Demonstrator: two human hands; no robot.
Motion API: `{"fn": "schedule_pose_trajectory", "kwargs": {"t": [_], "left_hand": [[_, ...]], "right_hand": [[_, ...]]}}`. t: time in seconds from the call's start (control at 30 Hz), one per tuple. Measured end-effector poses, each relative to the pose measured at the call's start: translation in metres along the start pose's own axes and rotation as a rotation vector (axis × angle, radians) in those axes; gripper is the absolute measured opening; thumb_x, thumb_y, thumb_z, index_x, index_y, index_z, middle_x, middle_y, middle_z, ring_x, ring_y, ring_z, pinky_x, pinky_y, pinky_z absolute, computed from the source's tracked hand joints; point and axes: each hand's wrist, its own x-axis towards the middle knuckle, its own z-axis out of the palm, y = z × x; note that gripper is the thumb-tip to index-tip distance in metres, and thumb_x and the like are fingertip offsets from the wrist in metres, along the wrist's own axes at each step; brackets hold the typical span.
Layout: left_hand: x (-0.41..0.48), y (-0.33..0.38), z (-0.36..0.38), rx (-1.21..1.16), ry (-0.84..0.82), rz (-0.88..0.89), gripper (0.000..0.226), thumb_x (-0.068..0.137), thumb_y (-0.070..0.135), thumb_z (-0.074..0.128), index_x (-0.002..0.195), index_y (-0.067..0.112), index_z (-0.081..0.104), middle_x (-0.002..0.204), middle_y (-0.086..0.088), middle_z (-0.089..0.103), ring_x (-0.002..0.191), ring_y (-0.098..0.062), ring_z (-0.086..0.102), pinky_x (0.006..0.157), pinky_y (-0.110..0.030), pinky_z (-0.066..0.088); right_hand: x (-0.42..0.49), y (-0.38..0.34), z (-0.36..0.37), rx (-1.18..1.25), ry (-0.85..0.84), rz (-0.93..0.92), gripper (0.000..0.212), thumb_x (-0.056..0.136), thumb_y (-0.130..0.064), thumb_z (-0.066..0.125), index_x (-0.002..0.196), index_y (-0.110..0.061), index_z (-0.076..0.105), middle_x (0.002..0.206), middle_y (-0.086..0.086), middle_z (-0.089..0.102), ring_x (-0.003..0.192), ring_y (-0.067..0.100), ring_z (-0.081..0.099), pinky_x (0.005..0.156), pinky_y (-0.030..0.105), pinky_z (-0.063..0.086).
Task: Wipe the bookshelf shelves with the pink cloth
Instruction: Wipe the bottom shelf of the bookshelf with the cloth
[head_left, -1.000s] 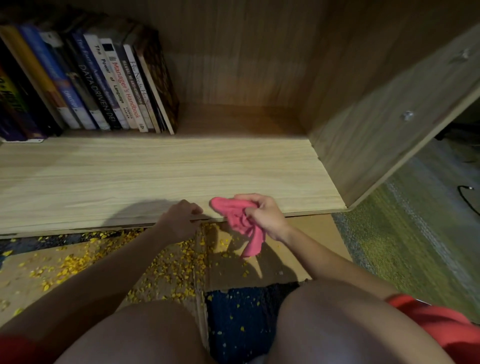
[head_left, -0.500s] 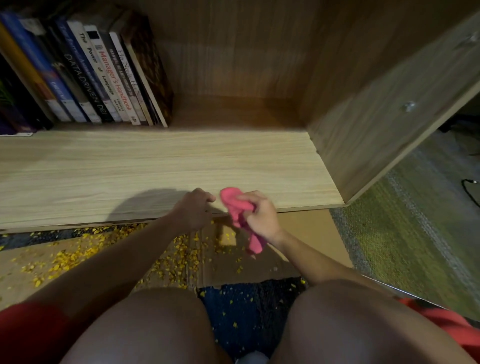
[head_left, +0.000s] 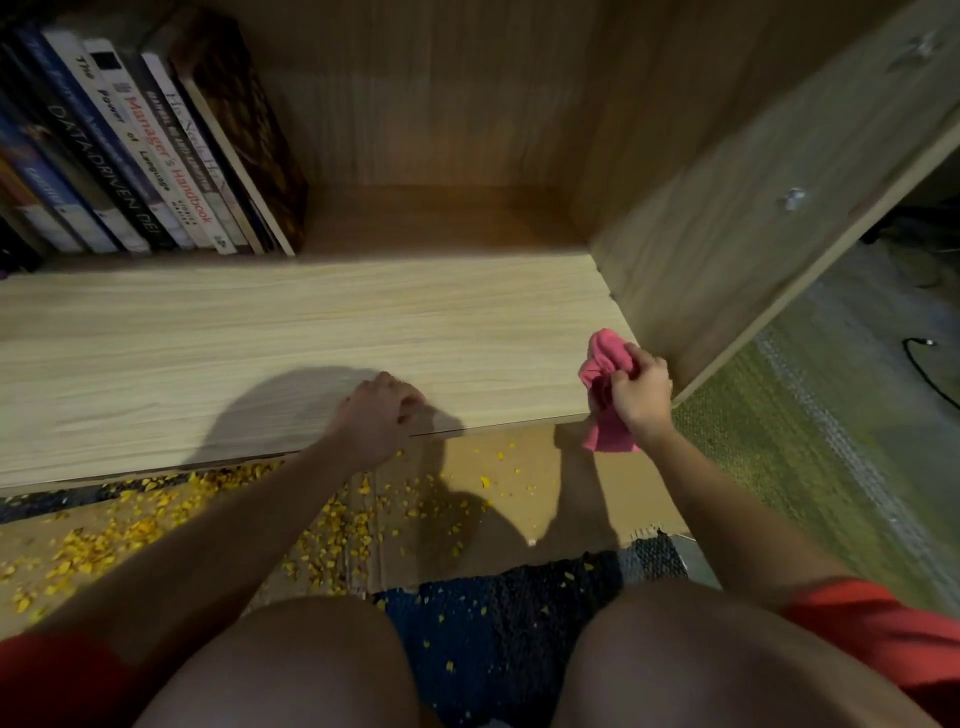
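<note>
The light wooden shelf (head_left: 291, 332) of the bookshelf stretches across the view, bare at its front and right. My right hand (head_left: 640, 396) grips the bunched pink cloth (head_left: 602, 364) at the shelf's front right corner, close to the side panel (head_left: 753, 218); part of the cloth hangs below the edge. My left hand (head_left: 375, 415) rests on the shelf's front edge near the middle with its fingers curled, holding nothing.
A row of upright books (head_left: 140, 150) fills the back left of the shelf. Yellow crumbs (head_left: 332, 525) lie scattered over cardboard (head_left: 524, 493) on the floor below the edge. A green rug (head_left: 810, 447) and a black cable (head_left: 930, 369) lie at the right. My knees fill the bottom.
My right hand has carried the pink cloth from the middle of the front edge to the right corner. The left hand has stayed on the edge.
</note>
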Motion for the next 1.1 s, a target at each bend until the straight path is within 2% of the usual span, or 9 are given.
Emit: {"fn": "schedule_pose_trajectory", "kwargs": {"t": [0.07,0.23,0.57,0.73,0.83,0.9,0.97,1.03,1.1], "left_hand": [[-0.003,0.001,0.001,0.086,-0.038,-0.013,0.041,0.092,0.023,0.052,0.133,0.024,0.049,0.137,-0.003,0.040,0.124,-0.027,0.038,0.103,-0.037,0.032],[-0.008,-0.001,0.001,0.125,-0.029,0.004,0.048,0.093,0.028,0.052,0.140,0.029,0.040,0.143,-0.001,0.034,0.128,-0.027,0.034,0.105,-0.039,0.029],[-0.019,-0.011,-0.014,-0.018,0.060,-0.003,0.030,0.091,0.008,0.053,0.120,0.008,0.061,0.116,-0.013,0.053,0.105,-0.029,0.056,0.091,-0.033,0.041],[-0.037,-0.034,-0.023,0.265,0.047,-0.146,0.041,0.095,0.027,0.043,0.135,0.023,0.047,0.128,-0.008,0.049,0.122,-0.027,0.041,0.100,-0.038,0.033],[-0.051,-0.046,-0.030,0.334,0.102,-0.203,0.039,0.096,0.029,0.041,0.134,0.024,0.046,0.133,-0.004,0.044,0.127,-0.023,0.036,0.105,-0.036,0.027],[-0.055,-0.051,-0.033,0.322,0.135,-0.239,0.039,0.095,0.028,0.043,0.133,0.024,0.047,0.135,-0.003,0.042,0.127,-0.023,0.036,0.106,-0.036,0.024],[-0.058,-0.054,-0.031,0.294,0.130,-0.267,0.042,0.094,0.028,0.044,0.136,0.026,0.044,0.138,-0.002,0.040,0.129,-0.023,0.035,0.108,-0.037,0.021],[-0.060,-0.056,-0.028,0.282,0.103,-0.278,0.047,0.094,0.029,0.045,0.140,0.027,0.040,0.143,0.000,0.036,0.131,-0.023,0.032,0.109,-0.038,0.019],[-0.059,-0.057,-0.028,0.277,0.096,-0.283,0.050,0.093,0.030,0.045,0.142,0.023,0.036,0.146,0.001,0.033,0.133,-0.023,0.030,0.110,-0.039,0.017]], "right_hand": [[0.000,0.008,0.007,-0.218,-0.047,-0.066,0.053,0.090,-0.005,0.045,0.142,-0.011,0.037,0.138,0.021,0.039,0.122,0.041,0.036,0.106,0.038,0.022],[-0.017,-0.003,0.031,-0.390,-0.054,-0.199,0.057,0.090,-0.011,0.046,0.145,-0.012,0.030,0.143,0.015,0.033,0.122,0.039,0.032,0.101,0.045,0.028],[-0.093,-0.047,0.090,-0.479,-0.296,-0.487,0.063,0.093,-0.010,0.042,0.149,-0.016,0.014,0.145,0.010,0.026,0.117,0.031,0.031,0.098,0.039,0.026],[-0.124,-0.063,0.108,-0.442,-0.449,-0.682,0.059,0.095,-0.004,0.036,0.150,-0.019,0.019,0.145,0.008,0.031,0.116,0.031,0.036,0.098,0.041,0.033],[-0.125,-0.071,0.104,-0.184,-0.471,-0.777,0.049,0.095,0.000,0.038,0.140,-0.017,0.042,0.126,0.008,0.050,0.105,0.027,0.042,0.091,0.039,0.039],[-0.114,-0.077,0.101,-0.058,-0.335,-0.739,0.049,0.092,0.004,0.040,0.135,-0.017,0.050,0.117,0.008,0.055,0.102,0.023,0.043,0.088,0.031,0.037],[-0.094,-0.084,0.097,-0.015,-0.240,-0.586,0.047,0.094,0.000,0.042,0.139,-0.014,0.044,0.121,0.010,0.050,0.105,0.024,0.038,0.091,0.029,0.032],[-0.078,-0.083,0.095,-0.123,-0.249,-0.502,0.049,0.094,-0.004,0.043,0.141,-0.014,0.039,0.128,0.011,0.045,0.111,0.029,0.037,0.094,0.030,0.028],[-0.082,-0.079,0.101,-0.376,-0.360,-0.573,0.056,0.089,-0.003,0.046,0.143,-0.016,0.036,0.136,0.011,0.040,0.115,0.034,0.038,0.094,0.032,0.027]]}}
